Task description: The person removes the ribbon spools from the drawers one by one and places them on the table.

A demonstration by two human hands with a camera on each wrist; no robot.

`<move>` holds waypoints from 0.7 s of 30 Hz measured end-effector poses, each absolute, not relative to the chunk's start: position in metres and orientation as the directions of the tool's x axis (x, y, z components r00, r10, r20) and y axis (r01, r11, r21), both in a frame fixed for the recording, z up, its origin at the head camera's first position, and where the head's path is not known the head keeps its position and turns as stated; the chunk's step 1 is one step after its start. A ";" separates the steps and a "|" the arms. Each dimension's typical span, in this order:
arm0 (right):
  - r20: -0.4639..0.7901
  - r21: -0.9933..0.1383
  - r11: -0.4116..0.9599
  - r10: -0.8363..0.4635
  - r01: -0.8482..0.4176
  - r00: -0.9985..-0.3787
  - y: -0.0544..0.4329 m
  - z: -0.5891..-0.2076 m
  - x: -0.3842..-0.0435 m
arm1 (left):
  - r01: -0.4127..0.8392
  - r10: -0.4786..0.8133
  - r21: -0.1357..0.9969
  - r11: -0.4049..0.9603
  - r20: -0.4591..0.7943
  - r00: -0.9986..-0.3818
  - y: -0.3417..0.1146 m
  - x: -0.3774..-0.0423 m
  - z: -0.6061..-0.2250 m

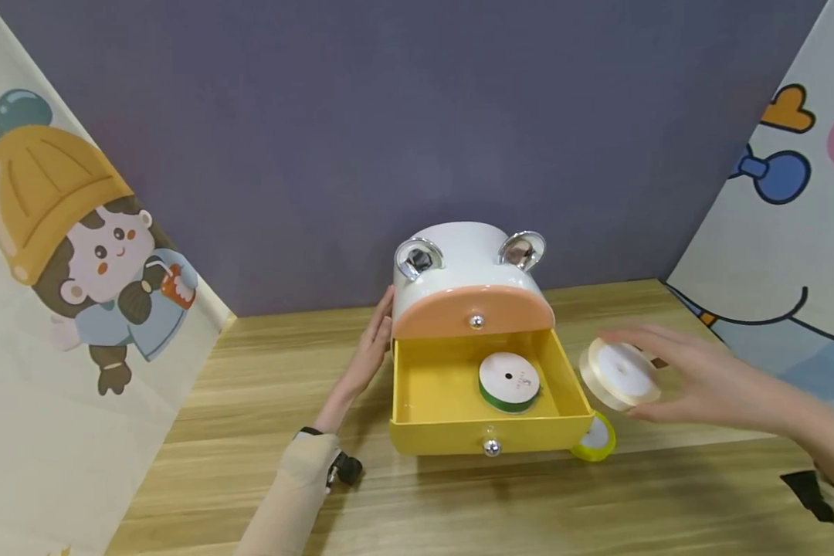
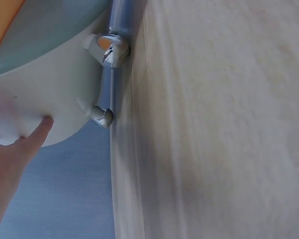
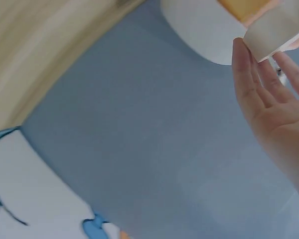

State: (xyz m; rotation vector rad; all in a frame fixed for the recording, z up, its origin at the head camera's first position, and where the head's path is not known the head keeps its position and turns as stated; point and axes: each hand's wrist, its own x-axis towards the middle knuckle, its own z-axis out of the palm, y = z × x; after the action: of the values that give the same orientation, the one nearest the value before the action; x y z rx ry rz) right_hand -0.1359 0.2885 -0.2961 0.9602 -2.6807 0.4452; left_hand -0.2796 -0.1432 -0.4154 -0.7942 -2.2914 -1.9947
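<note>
A white storage box (image 1: 462,251) with an orange upper drawer front (image 1: 431,310) and shiny ear shapes stands on the wooden table. Its yellow lower drawer (image 1: 445,437) is pulled out. Inside the drawer, towards its right, lies a spool of green ribbon (image 1: 510,380). My left hand (image 1: 373,344) rests along the box's left side; fingertips touch the white wall in the left wrist view. Just right of the drawer, my right hand (image 1: 719,382) holds a tilted spool of cream ribbon (image 1: 623,372) between thumb and fingers. Below it, a yellow spool (image 1: 598,440) is partly hidden by the drawer.
A dark grey-blue panel (image 1: 361,139) rises behind the box. Cartoon-printed panels stand at the left (image 1: 28,432) and right (image 1: 750,255). The wooden tabletop (image 1: 215,448) extends around the box. A small dark object near the right fingers is mostly hidden.
</note>
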 end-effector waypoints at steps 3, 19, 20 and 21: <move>0.356 -0.208 0.736 -0.556 -0.644 -0.751 0.297 -0.305 -0.134 | 0.375 0.360 0.925 0.058 0.331 -0.873 -0.144 -0.280 -0.418; 0.287 -0.384 0.729 -0.489 -0.566 -0.824 0.335 -0.364 -0.135 | 0.372 0.368 0.927 0.043 0.331 -0.869 -0.144 -0.281 -0.417; 0.277 -0.394 0.729 -0.486 -0.559 -0.829 0.336 -0.367 -0.135 | 0.365 0.368 0.930 0.040 0.326 -0.871 -0.144 -0.281 -0.417; 0.269 -0.399 0.729 -0.487 -0.556 -0.831 0.337 -0.371 -0.135 | 0.360 0.369 0.932 0.039 0.322 -0.872 -0.144 -0.280 -0.417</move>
State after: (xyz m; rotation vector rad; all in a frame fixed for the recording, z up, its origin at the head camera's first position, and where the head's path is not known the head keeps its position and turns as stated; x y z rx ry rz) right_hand -0.1346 0.3369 -0.3706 0.8452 -2.7844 0.7123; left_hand -0.2804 -0.1438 -0.4172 -0.7963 -2.2691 -2.0317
